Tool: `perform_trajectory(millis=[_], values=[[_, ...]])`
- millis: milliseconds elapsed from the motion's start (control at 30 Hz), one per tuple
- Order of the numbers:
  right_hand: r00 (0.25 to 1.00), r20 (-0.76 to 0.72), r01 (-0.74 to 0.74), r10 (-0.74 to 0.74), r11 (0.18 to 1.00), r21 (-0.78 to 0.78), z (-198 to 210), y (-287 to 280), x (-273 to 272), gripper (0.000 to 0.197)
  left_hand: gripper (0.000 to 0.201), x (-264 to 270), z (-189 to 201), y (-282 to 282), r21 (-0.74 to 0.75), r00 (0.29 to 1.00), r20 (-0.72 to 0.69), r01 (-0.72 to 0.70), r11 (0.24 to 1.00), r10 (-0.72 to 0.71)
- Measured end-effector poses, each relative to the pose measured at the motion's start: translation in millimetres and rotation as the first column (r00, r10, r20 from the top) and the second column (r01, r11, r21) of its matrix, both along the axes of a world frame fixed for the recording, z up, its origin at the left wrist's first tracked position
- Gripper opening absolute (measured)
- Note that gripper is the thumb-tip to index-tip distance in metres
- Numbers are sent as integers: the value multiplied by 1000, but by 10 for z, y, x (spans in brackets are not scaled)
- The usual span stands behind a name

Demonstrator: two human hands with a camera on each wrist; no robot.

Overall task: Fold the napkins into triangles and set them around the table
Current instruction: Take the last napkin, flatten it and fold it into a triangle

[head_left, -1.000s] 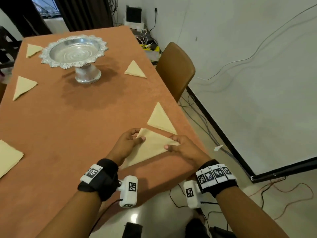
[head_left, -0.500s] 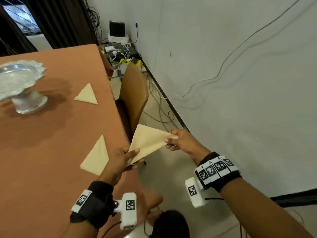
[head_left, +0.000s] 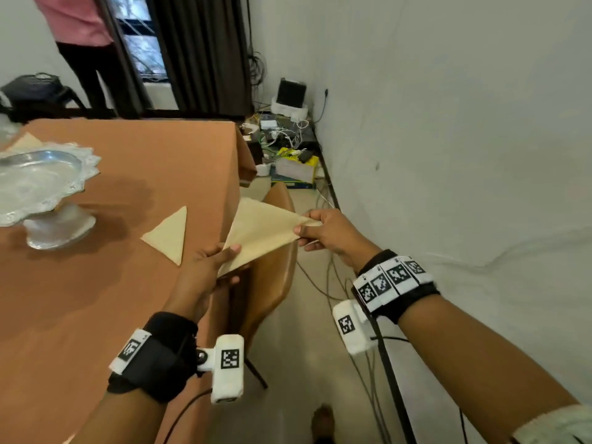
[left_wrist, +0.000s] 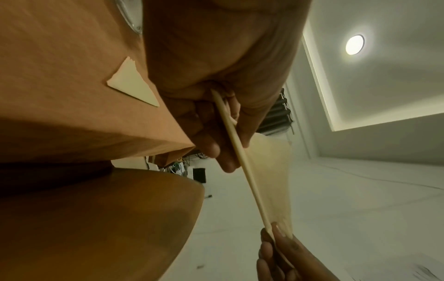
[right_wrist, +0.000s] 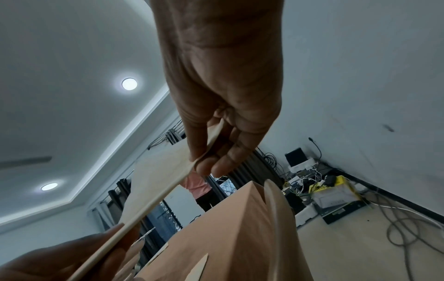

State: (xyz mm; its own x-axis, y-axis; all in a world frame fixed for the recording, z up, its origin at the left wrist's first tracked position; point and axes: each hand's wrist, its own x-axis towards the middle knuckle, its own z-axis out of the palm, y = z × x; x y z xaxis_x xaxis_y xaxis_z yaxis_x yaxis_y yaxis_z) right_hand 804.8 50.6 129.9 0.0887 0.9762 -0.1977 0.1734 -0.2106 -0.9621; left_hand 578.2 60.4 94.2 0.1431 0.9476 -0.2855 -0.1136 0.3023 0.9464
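A cream napkin (head_left: 259, 233) folded into a triangle hangs in the air past the table's right edge, above a brown chair (head_left: 272, 283). My left hand (head_left: 221, 264) pinches its near corner between thumb and fingers (left_wrist: 216, 150). My right hand (head_left: 309, 230) pinches the far right corner (right_wrist: 204, 157). Seen edge-on, the held napkin (left_wrist: 242, 157) stretches taut between both hands. Another folded triangle napkin (head_left: 168, 235) lies flat on the orange tablecloth (head_left: 112, 299), left of my left hand. One more napkin (head_left: 25, 142) peeks out behind the silver bowl.
A silver pedestal bowl (head_left: 38, 184) stands at the table's left. Cables and electronics (head_left: 288, 149) clutter the floor by the white wall. A person in a pink top (head_left: 83, 36) stands at the far end by dark curtains. My foot (head_left: 322, 421) shows below.
Both hands lifted the folded napkin off the table and carried it forward along the right edge, past the chair. The view swung forward toward the table's far end.
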Motion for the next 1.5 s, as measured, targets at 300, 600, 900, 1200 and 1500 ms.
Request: perform_trajectory(millis=[300, 600, 900, 1200, 1500], values=[[984, 21, -177, 178, 982, -62, 177, 1993, 436, 17, 7, 500, 277, 1478, -87, 967, -3, -252, 964, 253], [936, 79, -335, 343, 937, -99, 254, 3948, 330, 12, 7, 434, 229, 2881, -117, 909, -35, -416, 902, 415], [844, 97, -494, 528, 835, -243, -543, 6402, -287, 17, 10, 302, -537, 4709, -301, 753, -103, -647, 701, 650], [747, 171, -575, 642, 754, -317, -1238, 7557, -660, 24, 16, 402, -1067, 5570, -347, 643, -232, -756, 555, 730], [764, 344, -526, 546, 835, -159, -1501, 7707, -811, 34, 15, 339, -1204, 5783, -283, 581, -332, -813, 509, 743]])
